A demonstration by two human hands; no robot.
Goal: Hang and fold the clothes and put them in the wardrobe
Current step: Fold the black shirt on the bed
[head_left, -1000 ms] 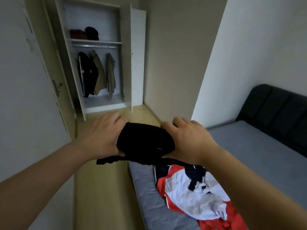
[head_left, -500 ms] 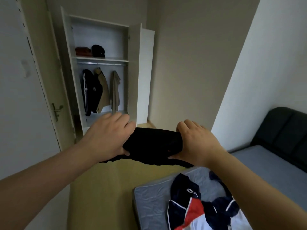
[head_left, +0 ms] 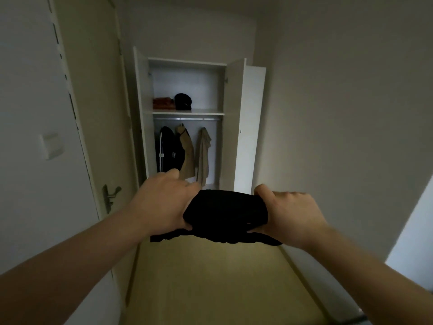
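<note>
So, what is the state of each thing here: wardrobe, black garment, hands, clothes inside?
Wardrobe: both doors open.
Black garment: folded, held in the air, one edge hanging loose.
Left hand: grips the garment's left end.
Right hand: grips its right end.
Three hung garments: on the rail.
Rust-brown folded garment and black bundle: lying on the top shelf.

— Where are the arms?
— Both bare, stretched forward. The left hand (head_left: 164,205) and right hand (head_left: 290,216) grip a black garment (head_left: 225,212) by its ends, thumbs seemingly underneath.
</note>
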